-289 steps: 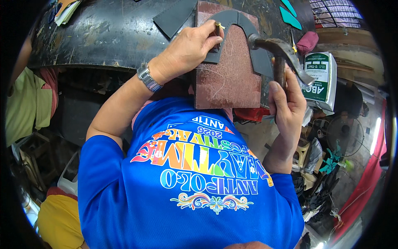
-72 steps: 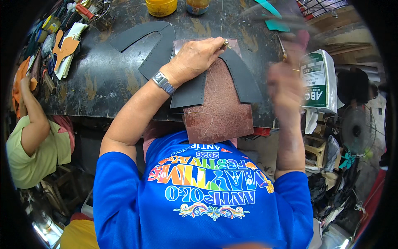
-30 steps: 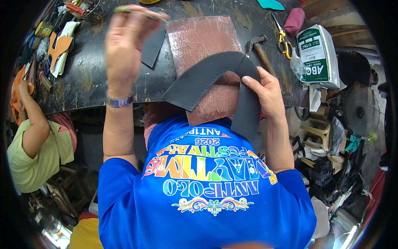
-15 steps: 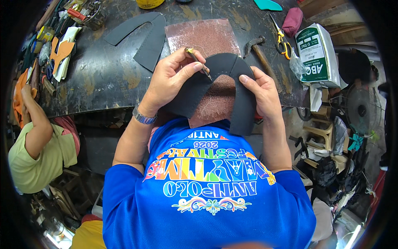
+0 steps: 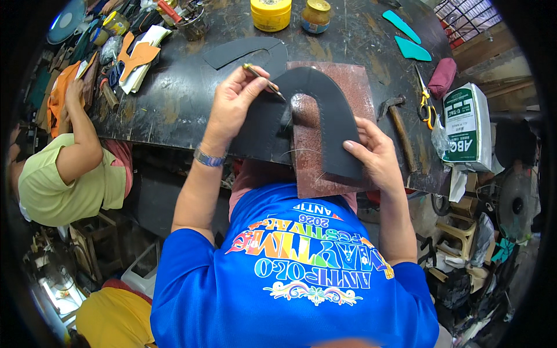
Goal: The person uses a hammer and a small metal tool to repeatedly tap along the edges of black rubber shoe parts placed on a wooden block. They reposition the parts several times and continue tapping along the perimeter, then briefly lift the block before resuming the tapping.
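A blue shirt (image 5: 249,319) fills the near part of the view. Beyond it, the brown board (image 5: 308,180) juts past the near edge of the surface (image 5: 180,93), with a pale thread (image 5: 304,151) crossing it. The arched black piece (image 5: 335,116) is over the board, its open end toward the person. The right hand (image 5: 374,152) pinches this piece by its outer right edge, thumb on top. The left hand (image 5: 237,98), a watch (image 5: 209,158) at its wrist, pinches a thin tool (image 5: 274,88) between thumb and fingers, point aimed at the arch's inner edge; whether the tip touches is hard to tell from here.

To the right of the board lie a hammer (image 5: 401,130) and scissors (image 5: 426,104), beside a pink pouch (image 5: 443,78). Farther back, a 2nd black piece (image 5: 239,52) lies left of the board. At the far side are 2 teal pieces (image 5: 413,49), a jar (image 5: 316,17) and a yellow tub (image 5: 271,17).
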`<state>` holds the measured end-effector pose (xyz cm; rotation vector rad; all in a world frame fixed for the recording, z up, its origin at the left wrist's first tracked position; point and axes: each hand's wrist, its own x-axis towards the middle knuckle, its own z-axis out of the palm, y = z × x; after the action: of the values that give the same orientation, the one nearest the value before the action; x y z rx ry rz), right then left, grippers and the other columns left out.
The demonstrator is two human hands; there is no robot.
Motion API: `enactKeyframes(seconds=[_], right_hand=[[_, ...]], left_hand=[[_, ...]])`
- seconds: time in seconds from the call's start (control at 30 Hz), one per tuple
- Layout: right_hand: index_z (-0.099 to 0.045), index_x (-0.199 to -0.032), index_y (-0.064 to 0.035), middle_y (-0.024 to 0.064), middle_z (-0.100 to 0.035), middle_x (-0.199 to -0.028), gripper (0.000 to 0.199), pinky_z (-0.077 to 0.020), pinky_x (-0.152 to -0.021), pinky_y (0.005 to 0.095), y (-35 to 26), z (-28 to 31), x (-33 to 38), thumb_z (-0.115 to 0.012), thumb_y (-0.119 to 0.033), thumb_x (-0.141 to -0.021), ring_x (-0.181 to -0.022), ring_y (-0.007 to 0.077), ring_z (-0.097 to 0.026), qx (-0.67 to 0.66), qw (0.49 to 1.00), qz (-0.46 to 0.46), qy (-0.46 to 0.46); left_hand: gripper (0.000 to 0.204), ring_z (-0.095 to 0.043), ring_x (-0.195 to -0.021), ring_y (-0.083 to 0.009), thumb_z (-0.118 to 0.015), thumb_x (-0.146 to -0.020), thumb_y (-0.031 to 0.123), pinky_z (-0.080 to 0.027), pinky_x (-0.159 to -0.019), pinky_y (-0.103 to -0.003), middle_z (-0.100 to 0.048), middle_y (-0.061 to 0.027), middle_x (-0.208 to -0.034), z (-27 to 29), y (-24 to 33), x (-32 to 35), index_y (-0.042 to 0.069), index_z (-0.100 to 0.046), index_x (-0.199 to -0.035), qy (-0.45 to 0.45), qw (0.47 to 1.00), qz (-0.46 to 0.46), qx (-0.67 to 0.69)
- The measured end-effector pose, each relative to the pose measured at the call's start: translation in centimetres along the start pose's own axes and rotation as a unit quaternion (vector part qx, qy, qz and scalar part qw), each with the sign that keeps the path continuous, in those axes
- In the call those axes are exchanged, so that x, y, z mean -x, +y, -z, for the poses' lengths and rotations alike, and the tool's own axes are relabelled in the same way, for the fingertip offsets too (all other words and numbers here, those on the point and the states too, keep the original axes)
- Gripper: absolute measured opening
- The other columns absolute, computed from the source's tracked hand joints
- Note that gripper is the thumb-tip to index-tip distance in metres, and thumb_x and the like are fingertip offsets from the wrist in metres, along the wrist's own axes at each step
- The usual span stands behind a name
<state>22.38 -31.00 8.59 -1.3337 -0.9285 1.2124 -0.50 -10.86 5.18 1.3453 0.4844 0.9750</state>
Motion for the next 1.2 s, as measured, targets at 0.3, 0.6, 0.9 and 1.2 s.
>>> enactKeyframes(seconds=[0.3,0.6,0.9,1.2], right_hand=[[-0.031,-0.156,-0.0075,0.0039,-0.065,-0.088,0.072,-0.0523,-0.06,0.0238,-0.9,-2.6,-7.3,-0.068,-0.017,-0.096,-0.076,0.0105,-0.064,0.044,0.994,-0.028,-0.1],[-0.06,-0.129,-0.0082,0.0203,-0.065,-0.123,0.046,-0.0496,-0.098,0.0472,-1.5,17.6,-17.1,-0.066,-0.013,-0.084,-0.116,0.0377,-0.061,0.68,0.693,0.1,0.217],[-0.06,-0.12,-0.0018,0.0242,-0.067,-0.116,0.035,-0.0511,-0.093,0.0502,-1.1,29.1,-25.3,-0.063,-0.023,-0.092,-0.111,0.0401,-0.064,0.751,0.647,-0.033,0.132],[-0.061,-0.096,-0.0027,0.0218,-0.072,-0.088,0.014,-0.058,-0.074,0.047,-0.6,26.9,-26.1,-0.056,-0.015,-0.091,-0.082,0.0371,-0.072,0.807,0.56,0.093,0.164]], left_hand=[[0.016,-0.065,-0.1,-0.0132,-0.056,-0.103,0.012,-0.05,-0.093,-0.028,-0.071,-0.0086,-0.105,5.8,3.6,-10.2,0.001,-0.062,-0.114,0.103,0.954,-0.085,-0.269],[0.009,-0.067,-0.097,-0.0151,-0.055,-0.103,0.005,-0.053,-0.089,-0.029,-0.068,-0.0082,-0.101,-0.2,-2.8,3.4,0.0,-0.059,-0.109,0.08,0.993,-0.009,-0.089],[0.01,-0.066,-0.096,-0.0136,-0.056,-0.103,0.006,-0.052,-0.089,-0.028,-0.068,-0.0078,-0.101,-1.0,-4.5,4.3,0.001,-0.06,-0.11,0.1,0.99,0.004,-0.099],[0.01,-0.067,-0.097,-0.0146,-0.055,-0.103,0.007,-0.052,-0.091,-0.029,-0.069,-0.0081,-0.101,-0.7,-4.5,4.5,0.002,-0.058,-0.112,0.081,0.989,0.016,-0.118]])
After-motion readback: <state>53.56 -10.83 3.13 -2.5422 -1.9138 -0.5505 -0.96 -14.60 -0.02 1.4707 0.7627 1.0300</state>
